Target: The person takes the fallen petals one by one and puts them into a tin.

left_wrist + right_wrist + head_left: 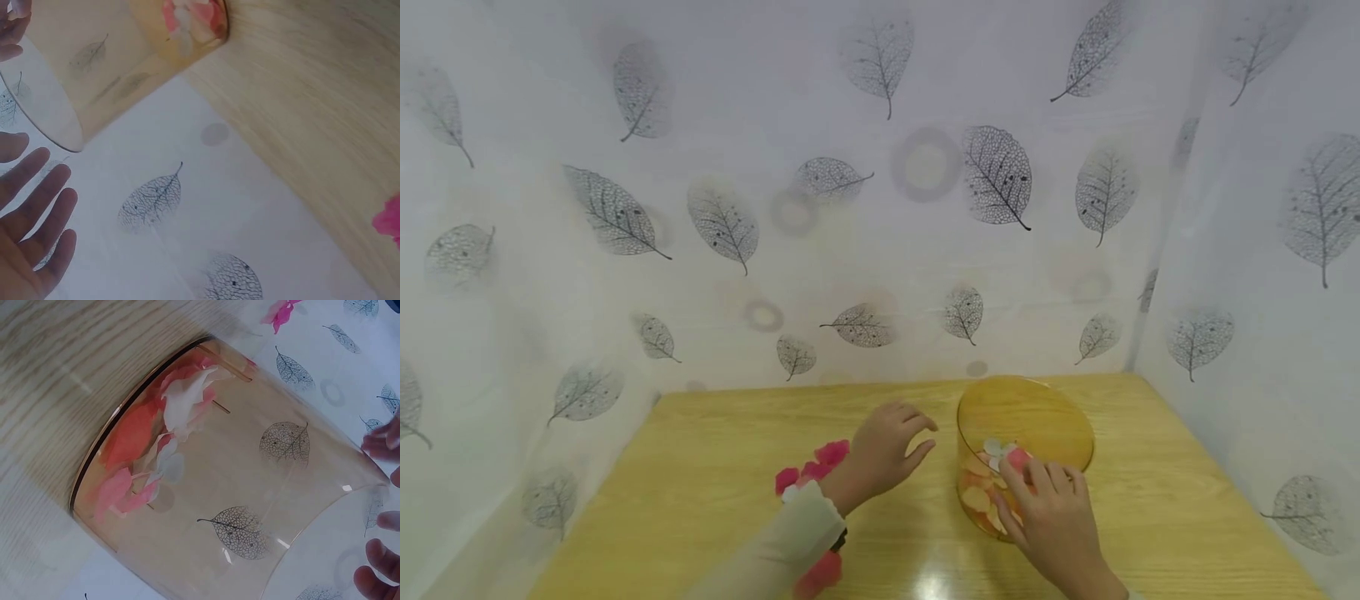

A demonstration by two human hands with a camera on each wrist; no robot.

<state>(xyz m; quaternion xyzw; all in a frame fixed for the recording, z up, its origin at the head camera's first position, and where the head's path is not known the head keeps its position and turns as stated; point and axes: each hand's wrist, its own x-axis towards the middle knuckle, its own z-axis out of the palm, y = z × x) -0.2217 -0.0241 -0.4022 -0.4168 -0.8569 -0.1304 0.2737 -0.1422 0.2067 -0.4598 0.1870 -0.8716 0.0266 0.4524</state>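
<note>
A see-through amber container (1026, 408) stands at the right of the table with its wide mouth up. Pink, white and red flower petals (134, 434) lie at its bottom, on view through the wall in the right wrist view. My right hand (1056, 521) is at the container's near side, fingers loosely bent by the rim; I see nothing in its grasp. To the left of the container my left hand (887, 450) hovers over the table, holding nothing. Its fingers (47, 215) are spread in the left wrist view. Beneath the left forearm lie dark pink petals (831, 452), partly hidden by it.
The wood-grain table (715, 475) is bordered by white walls (880, 250) printed with grey leaves at the back and both sides. Another pink petal piece (820, 575) lies near the front, beside the left sleeve (790, 533). A dark band (841, 540) circles the left wrist.
</note>
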